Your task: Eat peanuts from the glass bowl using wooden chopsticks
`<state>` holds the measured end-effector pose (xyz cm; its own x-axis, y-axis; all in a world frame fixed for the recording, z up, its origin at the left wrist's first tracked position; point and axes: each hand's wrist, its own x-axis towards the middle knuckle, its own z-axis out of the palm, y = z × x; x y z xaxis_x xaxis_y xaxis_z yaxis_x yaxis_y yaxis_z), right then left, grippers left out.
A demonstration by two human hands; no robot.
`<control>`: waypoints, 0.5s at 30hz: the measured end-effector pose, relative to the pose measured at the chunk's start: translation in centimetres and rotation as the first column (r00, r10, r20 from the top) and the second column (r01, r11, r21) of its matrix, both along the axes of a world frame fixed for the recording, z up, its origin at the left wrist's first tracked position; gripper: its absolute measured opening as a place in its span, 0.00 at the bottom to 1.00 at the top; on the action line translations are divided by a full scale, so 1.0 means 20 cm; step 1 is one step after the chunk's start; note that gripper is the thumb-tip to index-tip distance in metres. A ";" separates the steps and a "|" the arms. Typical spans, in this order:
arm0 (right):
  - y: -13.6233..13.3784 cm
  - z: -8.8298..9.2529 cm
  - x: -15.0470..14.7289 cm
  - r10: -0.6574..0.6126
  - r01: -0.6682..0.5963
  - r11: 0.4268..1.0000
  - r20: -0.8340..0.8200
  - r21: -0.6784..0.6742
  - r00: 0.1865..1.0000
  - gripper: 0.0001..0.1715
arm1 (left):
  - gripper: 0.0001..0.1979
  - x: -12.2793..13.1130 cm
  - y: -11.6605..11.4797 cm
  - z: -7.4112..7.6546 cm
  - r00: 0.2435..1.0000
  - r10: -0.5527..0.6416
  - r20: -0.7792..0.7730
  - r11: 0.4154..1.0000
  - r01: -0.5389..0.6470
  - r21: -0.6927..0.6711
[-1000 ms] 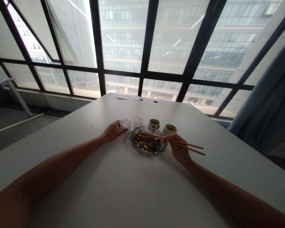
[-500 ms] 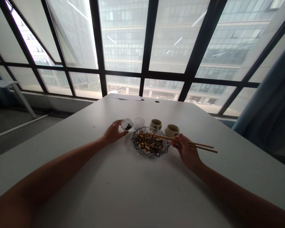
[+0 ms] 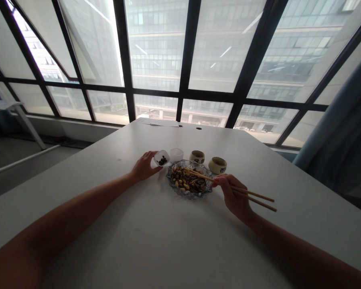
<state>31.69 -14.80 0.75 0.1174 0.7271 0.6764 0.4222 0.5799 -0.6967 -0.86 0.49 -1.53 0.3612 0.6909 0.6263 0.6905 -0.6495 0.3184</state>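
Your left hand (image 3: 144,165) pinches a tilted clear cup (image 3: 161,154), dark bits inside, just left of the glass bowl (image 3: 189,196); your right hand (image 3: 236,196) grips chopsticks (image 3: 255,194) slanting far-left, tips at the bowl's nuts (image 3: 185,186)!

The small clear cup (image 3: 165,155) in the left hand (image 3: 143,166) has tipped toward the near side since a second ago, so dark pieces (image 3: 161,161) now show inside it. Compared with half a second ago, the chopsticks (image 3: 243,192) slope more steeply: their back ends have dropped nearer, the right hand (image 3: 235,197) sits slightly nearer, and their tips lie farther left over the bowl (image 3: 190,196).
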 end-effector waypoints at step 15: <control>0.10 -0.02 0.03 -0.155 -0.030 0.946 -0.531 -0.323 0.833 0.31 | 0.31 0.00 0.00 0.00 1.000 -0.001 -0.003 1.000 0.001 0.006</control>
<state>32.28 -12.90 0.34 0.4496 0.8624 0.2325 -0.0509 0.2846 -0.9573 -0.86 0.44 -1.51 0.3641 0.6869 0.6290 0.6909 -0.6521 0.3122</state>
